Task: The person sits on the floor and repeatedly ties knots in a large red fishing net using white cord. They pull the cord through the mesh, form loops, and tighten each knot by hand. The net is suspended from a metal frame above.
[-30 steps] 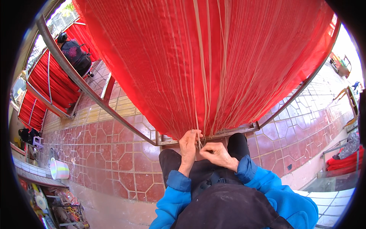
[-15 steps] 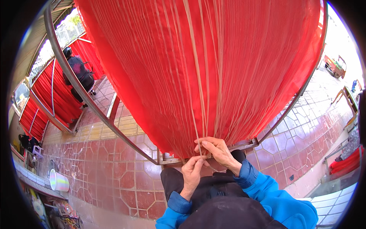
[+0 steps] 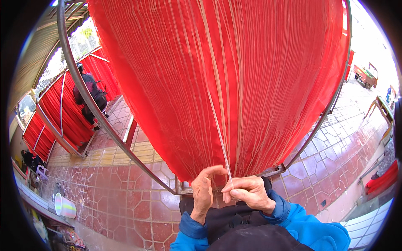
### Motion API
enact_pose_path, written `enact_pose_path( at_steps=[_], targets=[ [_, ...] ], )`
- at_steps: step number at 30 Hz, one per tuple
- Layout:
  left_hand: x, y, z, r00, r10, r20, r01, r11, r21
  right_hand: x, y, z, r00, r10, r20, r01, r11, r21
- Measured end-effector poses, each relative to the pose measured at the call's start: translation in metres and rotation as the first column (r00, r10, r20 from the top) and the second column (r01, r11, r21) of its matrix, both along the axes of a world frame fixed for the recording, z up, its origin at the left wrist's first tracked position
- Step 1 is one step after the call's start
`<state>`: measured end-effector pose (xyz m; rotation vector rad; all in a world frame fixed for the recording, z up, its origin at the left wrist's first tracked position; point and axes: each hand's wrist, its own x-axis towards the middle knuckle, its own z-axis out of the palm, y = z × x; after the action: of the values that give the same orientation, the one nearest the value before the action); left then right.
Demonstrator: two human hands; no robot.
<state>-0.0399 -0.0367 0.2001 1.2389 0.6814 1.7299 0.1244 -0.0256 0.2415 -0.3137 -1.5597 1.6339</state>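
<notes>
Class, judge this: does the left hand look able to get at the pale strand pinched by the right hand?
Probably yes: the left hand is open and right beside the strand, perhaps touching, with nothing visible between. The right hand pinches it lower down.

Left hand (image 3: 202,195) upright, fingers (image 3: 215,170) loosely curved toward the right hand (image 3: 251,193), itself in a pinch

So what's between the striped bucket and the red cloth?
The head view shows tiled floor and a curved metal bar between bucket and cloth.
</notes>
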Motion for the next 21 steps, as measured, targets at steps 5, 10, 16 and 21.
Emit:
enact_pose_path(
  at_steps=[5,10,16,21],
  targets=[
    [0.008,-0.021,0.068,0.989,-0.001,-0.145,-0.003,0.999,-0.033,-0.01,0.005,-0.006,0.985,-0.049,0.164,0.048,0.999,0.011],
    [0.023,-0.037,0.074,0.982,0.103,-0.161,-0.088,0.992,0.094,-0.003,0.023,-0.006,1.0,-0.006,0.026,0.013,0.955,-0.295],
    [0.035,-0.041,0.06,0.979,0.113,-0.171,-0.092,0.987,0.129,-0.004,0.044,0.029,0.945,0.165,-0.283,-0.196,0.977,-0.083],
    [0.041,-0.04,0.06,0.967,0.136,-0.213,-0.108,0.985,0.137,-0.004,0.033,0.073,0.964,0.198,-0.176,-0.2,0.98,0.003]
  ],
)
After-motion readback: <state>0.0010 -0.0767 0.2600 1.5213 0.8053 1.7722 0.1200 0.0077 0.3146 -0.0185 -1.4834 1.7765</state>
